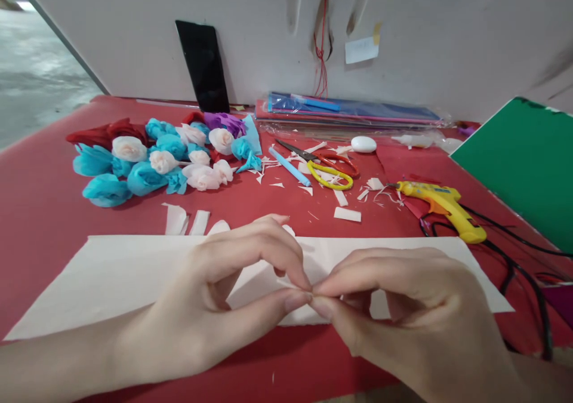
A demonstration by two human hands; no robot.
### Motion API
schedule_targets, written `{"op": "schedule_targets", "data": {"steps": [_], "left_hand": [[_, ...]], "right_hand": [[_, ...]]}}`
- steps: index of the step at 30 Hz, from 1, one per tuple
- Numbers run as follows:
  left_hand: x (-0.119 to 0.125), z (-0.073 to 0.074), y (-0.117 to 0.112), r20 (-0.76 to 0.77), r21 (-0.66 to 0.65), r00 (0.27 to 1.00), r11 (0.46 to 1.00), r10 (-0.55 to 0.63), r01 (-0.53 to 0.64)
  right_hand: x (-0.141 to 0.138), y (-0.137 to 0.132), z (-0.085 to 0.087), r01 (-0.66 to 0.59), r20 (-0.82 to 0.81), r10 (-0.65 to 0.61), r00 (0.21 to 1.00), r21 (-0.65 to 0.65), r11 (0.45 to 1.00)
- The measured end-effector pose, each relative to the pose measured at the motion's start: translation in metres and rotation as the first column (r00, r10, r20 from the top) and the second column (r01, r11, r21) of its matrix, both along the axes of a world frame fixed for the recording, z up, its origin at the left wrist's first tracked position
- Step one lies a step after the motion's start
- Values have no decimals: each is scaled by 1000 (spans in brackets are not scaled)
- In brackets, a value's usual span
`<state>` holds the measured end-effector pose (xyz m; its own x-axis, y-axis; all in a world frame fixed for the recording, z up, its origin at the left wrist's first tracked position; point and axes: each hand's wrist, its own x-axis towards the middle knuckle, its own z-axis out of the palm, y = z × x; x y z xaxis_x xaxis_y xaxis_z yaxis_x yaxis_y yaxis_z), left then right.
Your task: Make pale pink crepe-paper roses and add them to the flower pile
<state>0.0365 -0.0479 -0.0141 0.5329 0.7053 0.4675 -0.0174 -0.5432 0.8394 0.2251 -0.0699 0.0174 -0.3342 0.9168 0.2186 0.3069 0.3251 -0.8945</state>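
Both your pinches, left hand [197, 313] and right hand [432, 313], look closed on one thin pale paper piece [285, 283] above the long off-white paper sheet [111, 274]; squeeze lightly, tbh.

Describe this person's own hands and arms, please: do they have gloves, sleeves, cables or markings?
The slender-fingered left hand and right hand are both bare: no gloves, rings, cables or markings show. The left forearm has no sleeve or bracelet in view; the right forearm is too dim to tell.

Pale piece [286, 283]: mostly hidden by fingertips of left hand [197, 313] and right hand [421, 313]. Green board [523, 164]: cut off, right edge. Wall note [360, 51]: writing illegible.
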Motion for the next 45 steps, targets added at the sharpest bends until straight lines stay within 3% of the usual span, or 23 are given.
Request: {"op": "schedule_targets", "data": {"steps": [4, 6, 9, 12, 14, 15, 24, 36, 42, 45], "left_hand": [[-1, 0, -1, 8, 3, 1000, 1000, 16, -16], [-2, 1, -1, 23, 15, 999, 999, 42, -42], [-1, 3, -1, 26, 56, 998, 997, 49, -50], [0, 3, 0, 13, 82, 998, 995, 56, -57], [1, 2, 0, 19, 95, 998, 993, 61, -63], [1, 2, 0, 20, 99, 998, 993, 56, -58], [0, 3, 2, 15, 111, 1000, 994, 20, -22], [0, -1, 3, 91, -1, 996, 1000, 13, -13], [-5, -10, 4, 149, -268, 985, 963, 86, -44], [-7, -11, 5, 91, -295, 995, 956, 28, 0]], "right_hand": [[1, 2, 0, -48, -104, 24, 994, -238, 970], [3, 5, -1, -129, -164, 66, 984, -411, 902], [7, 12, -5, -311, -327, 118, 937, -636, 706], [8, 17, -14, -521, -535, 119, 836, -708, 476], [6, 17, -21, -619, -632, 106, 768, -689, 378], [5, 17, -23, -640, -657, 92, 748, -678, 362], [8, 21, -26, -694, -699, 113, 706, -653, 303], [9, 17, -27, -643, -677, 41, 735, -676, 360], [8, 18, -30, -591, -655, 10, 756, -675, 442], [8, 18, -30, -577, -644, 10, 765, -679, 453]]}}
